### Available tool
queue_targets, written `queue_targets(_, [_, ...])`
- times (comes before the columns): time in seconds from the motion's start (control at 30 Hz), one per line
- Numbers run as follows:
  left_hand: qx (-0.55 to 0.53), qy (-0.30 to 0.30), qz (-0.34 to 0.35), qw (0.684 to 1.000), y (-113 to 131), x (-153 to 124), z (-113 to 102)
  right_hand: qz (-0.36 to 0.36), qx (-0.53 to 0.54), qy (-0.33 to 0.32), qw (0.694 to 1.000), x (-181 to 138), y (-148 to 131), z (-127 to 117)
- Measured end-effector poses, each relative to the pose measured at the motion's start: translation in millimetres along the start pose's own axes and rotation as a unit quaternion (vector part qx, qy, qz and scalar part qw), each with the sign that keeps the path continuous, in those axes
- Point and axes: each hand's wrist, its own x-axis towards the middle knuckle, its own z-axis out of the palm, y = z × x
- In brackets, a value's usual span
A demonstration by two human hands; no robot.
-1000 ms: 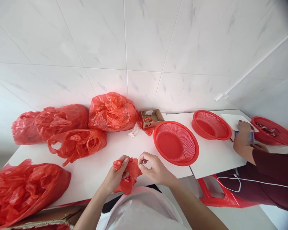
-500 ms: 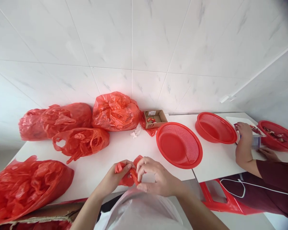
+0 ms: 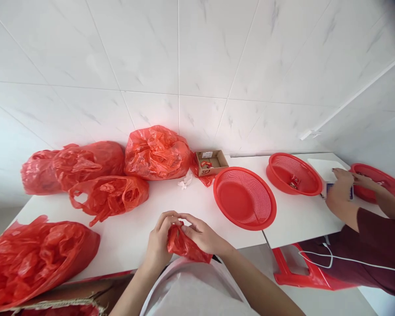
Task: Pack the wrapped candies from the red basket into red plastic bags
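A small crumpled red plastic bag (image 3: 188, 248) is held between my two hands at the front of the white table, close to my body. My left hand (image 3: 160, 237) is closed round its left side, with the fingers curled over the top. My right hand (image 3: 202, 235) grips the bag from the right, fingertips meeting those of the left hand above it. Whatever the bag contains is hidden. Nearest on the right stands a red plastic colander (image 3: 240, 199) with nothing in it. A crumpled white tissue (image 3: 185, 180) lies behind my hands.
Several red plastic bags (image 3: 158, 153) fill the table's back and left. A small cardboard box (image 3: 213, 163) holds red packets. Another red colander (image 3: 294, 175) contains small items. On the right a co-worker's hands (image 3: 344, 177) work beside a third red basin (image 3: 378, 182). A cardboard carton (image 3: 69, 292) stands front left.
Both hands have drawn together and closed over the red bag, which is now bunched more compactly. Small items have appeared in the second colander, and the co-worker's hands have moved towards the basin.
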Motion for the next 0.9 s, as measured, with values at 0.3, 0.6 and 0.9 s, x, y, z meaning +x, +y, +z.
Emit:
queue_targets(0.3, [0.005, -0.096, 0.018, 0.995, 7, 0, -13, -0.074, -0.021, 0.059, 0.995, -4, -16, -15])
queue_targets(0.6, [0.051, -0.063, -0.008, 0.997, -11, -8, -14, -0.037, 0.134, 0.218, 0.966, 18, -9, -37])
queue_targets(0.9, [-0.015, -0.116, -0.073, 0.990, -20, -32, -35, -0.023, 0.294, 0.354, 0.888, 32, 9, -94])
